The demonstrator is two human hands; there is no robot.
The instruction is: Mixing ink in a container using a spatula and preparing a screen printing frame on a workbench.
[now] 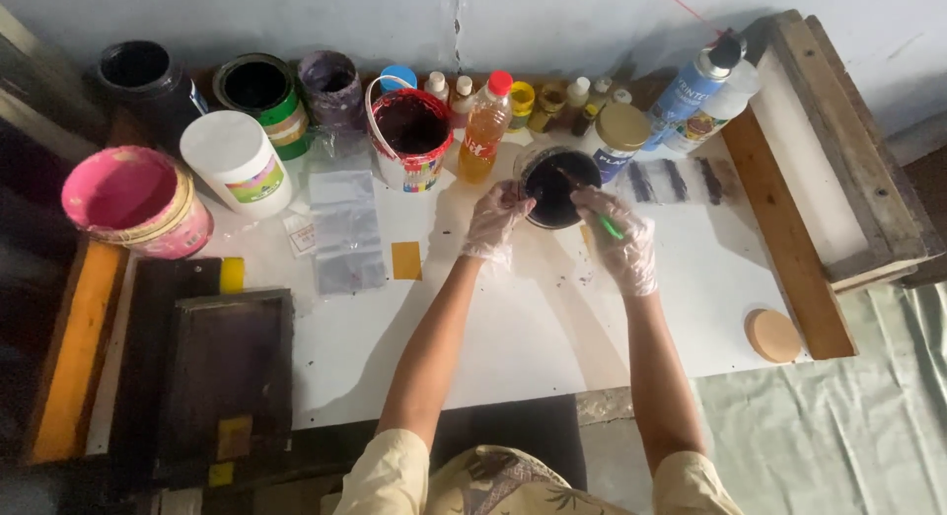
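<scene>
A small clear pot (555, 187) of dark paint stands on the white table (513, 318) in front of me. My left hand (496, 221), in a thin clear glove, grips the pot's left side. My right hand (623, 243), also gloved, holds a green-handled stick (598, 214) whose tip reaches into the dark paint. Both forearms stretch out from the bottom of the view.
Several paint tubs and bottles line the back: a pink bucket (135, 201), a white jar (237, 161), a red-rimmed bucket (409, 136), an orange bottle (486, 128). A wooden frame (838, 150) lies right, a dark frame (225, 377) left, a round lid (772, 334) near the right edge.
</scene>
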